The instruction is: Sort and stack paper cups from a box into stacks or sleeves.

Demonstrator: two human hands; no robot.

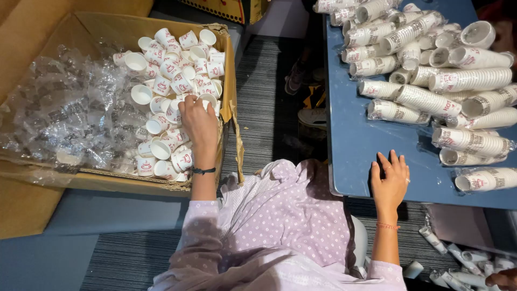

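My left hand [197, 121] reaches into a brown cardboard box [230, 64] on my left and rests among several loose small white paper cups [171, 73] with red print; its fingers curl over one cup, though I cannot tell whether they grip it. My right hand [390, 180] lies flat, fingers spread, on the near edge of a blue table [371, 134], holding nothing. Sleeves of stacked paper cups [425, 99] wrapped in clear plastic lie piled on the table beyond that hand.
Crumpled clear plastic wrapping [70, 113] fills the box's left half. The box's right corner is torn. More cup stacks [463, 264] lie on the striped floor at lower right, near another person's hand [503, 279]. My lap, in lilac dotted cloth, sits between box and table.
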